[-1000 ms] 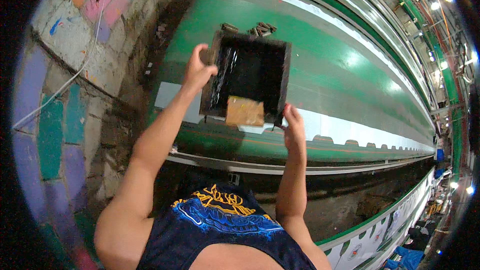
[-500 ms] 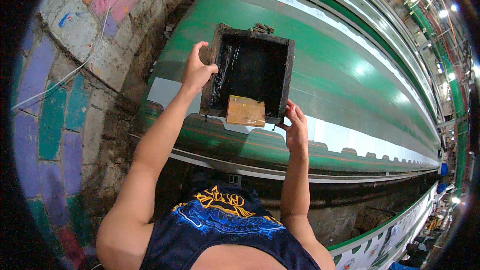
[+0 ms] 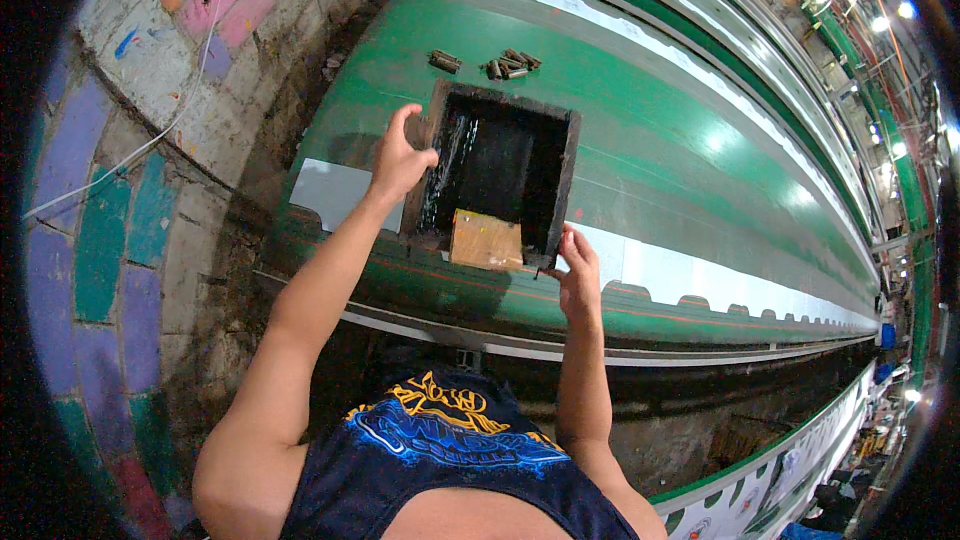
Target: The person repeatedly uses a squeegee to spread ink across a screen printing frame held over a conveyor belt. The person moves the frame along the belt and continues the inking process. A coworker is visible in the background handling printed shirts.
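A dark, ink-stained screen printing frame (image 3: 571,165) is held over the near edge of a long green printing table (image 3: 660,160). Its inside is black and wet-looking, with shiny streaks along the left wall. A flat wooden block, perhaps a squeegee handle (image 3: 486,240), leans across the near side of the frame. My left hand (image 3: 403,162) grips the left side, thumb over the rim. At the near right corner, my right hand (image 3: 579,275) is closed on the frame, its fingers partly hidden. Whether the frame touches the table I cannot tell.
Several short dark cylindrical pieces (image 3: 513,64) lie beyond the frame, and more sit left of them (image 3: 444,62). White pieces (image 3: 700,280) run in a row along the table's near edge. A painted block wall (image 3: 105,220) with a hanging cable stands left. Another table (image 3: 780,470) is at lower right.
Both hands have brought the frame toward me and slightly left. The dark cylindrical pieces beyond its far edge now show more fully.
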`<state>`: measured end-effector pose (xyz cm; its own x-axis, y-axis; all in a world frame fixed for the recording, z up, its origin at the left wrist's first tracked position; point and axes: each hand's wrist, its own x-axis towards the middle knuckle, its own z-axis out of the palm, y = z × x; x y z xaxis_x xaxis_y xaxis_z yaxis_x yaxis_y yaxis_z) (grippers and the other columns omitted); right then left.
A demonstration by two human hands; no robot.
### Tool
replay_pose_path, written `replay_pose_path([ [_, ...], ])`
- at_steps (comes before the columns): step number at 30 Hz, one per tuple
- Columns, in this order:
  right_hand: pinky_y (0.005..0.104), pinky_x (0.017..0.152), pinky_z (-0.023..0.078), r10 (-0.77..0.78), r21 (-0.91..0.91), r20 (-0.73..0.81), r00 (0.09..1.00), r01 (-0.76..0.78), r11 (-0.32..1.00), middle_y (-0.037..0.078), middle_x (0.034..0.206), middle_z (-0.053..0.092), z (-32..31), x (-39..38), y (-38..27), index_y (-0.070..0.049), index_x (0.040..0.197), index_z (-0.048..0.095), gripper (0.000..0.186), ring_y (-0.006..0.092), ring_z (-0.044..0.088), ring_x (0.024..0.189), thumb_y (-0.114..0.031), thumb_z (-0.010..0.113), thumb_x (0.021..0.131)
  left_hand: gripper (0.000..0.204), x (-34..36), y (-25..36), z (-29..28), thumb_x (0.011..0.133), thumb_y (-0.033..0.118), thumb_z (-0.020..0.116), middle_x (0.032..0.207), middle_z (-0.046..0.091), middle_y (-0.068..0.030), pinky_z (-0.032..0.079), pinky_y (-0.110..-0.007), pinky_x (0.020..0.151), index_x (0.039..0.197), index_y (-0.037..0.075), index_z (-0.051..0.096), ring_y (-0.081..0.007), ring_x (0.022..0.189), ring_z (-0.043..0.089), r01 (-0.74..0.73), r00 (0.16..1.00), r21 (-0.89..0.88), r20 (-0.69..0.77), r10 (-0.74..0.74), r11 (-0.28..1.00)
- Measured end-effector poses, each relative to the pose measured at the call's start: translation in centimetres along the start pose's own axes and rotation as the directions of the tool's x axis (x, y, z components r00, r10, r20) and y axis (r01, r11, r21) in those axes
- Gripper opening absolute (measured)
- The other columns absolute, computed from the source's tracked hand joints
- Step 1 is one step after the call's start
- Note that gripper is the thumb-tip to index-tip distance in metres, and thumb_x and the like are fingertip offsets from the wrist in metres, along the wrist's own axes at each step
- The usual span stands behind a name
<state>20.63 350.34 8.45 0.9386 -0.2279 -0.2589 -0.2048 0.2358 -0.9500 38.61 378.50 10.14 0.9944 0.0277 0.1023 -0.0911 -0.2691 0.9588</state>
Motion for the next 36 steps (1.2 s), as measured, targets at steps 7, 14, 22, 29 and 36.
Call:
replay_pose_path([
  [7, 0.0528, 0.089, 0.043, 0.155, -0.073, -0.108, 0.982, -0.163, 0.984, 0.005, 0.126, 0.061, -1.8, -4.0, 7.8, -0.009, 0.138, 0.056, 0.057, 0.0228, 0.052, 0.122, -0.047, 0.062, 0.097, 0.077, -6.4, -6.1, 0.0, 0.062, 0.002, 0.07, 0.132, 0.058, -0.0142, 0.041, -0.04, 0.107, 0.136, 0.01, 0.049, -0.0331, 0.127, 0.054, 0.076, 0.997, 0.052, 0.03, -0.078, 0.996],
  [14, 0.0359, 0.103, 0.042, 0.169, 0.058, -0.116, 0.979, -0.163, 0.985, 0.011, 0.124, 0.064, -1.1, -6.7, 9.7, 0.002, 0.137, 0.056, 0.051, 0.0206, 0.058, 0.113, -0.031, 0.066, 0.099, 0.077, -8.9, -10.1, 0.1, 0.062, -0.006, 0.068, 0.119, 0.06, -0.0088, 0.05, -0.033, 0.083, 0.134, 0.01, 0.05, -0.0211, 0.101, 0.06, 0.046, 0.999, 0.064, 0.008, -0.047, 0.997],
  [22, 0.0388, 0.102, 0.044, 0.212, 0.027, -0.1, 0.972, -0.21, 0.977, 0.013, 0.128, 0.062, -1.0, -7.0, 9.3, 0.001, 0.138, 0.054, 0.055, 0.0223, 0.056, 0.119, -0.036, 0.065, 0.099, 0.079, -8.5, -9.7, 0.0, 0.061, -0.005, 0.069, 0.114, 0.061, -0.0096, 0.049, -0.033, 0.083, 0.135, 0.012, 0.049, -0.0222, 0.099, 0.06, 0.187, 0.977, 0.092, 0.085, -0.195, 0.978],
  [29, 0.0438, 0.102, 0.044, -0.077, -0.63, -0.093, 0.993, 0.001, 0.777, 0.017, 0.126, 0.061, -1.2, -6.6, 9.2, 0.0, 0.131, 0.059, 0.054, 0.0338, 0.056, 0.117, -0.039, 0.07, 0.094, 0.079, -7.9, -10.0, 0.0, 0.059, 0.001, 0.072, 0.114, 0.065, -0.0178, 0.049, -0.041, 0.088, 0.134, 0.013, 0.05, -0.0337, 0.101, 0.063, 0.202, 0.972, 0.122, 0.097, -0.215, 0.972],
  [36, 0.0462, 0.097, 0.044, -0.241, -0.741, 0.591, 0.77, 0.636, 0.214, 0.014, 0.124, 0.059, 4.0, -8.7, 4.7, -0.007, 0.125, 0.061, 0.061, 0.0358, 0.053, 0.116, -0.029, 0.083, 0.073, 0.08, -8.8, -9.8, 0.0, 0.059, 0.0, 0.073, 0.102, 0.067, -0.0157, 0.051, -0.04, 0.077, 0.135, 0.012, 0.052, -0.0292, 0.083, 0.064, 0.258, 0.959, 0.091, 0.095, -0.266, 0.962],
])
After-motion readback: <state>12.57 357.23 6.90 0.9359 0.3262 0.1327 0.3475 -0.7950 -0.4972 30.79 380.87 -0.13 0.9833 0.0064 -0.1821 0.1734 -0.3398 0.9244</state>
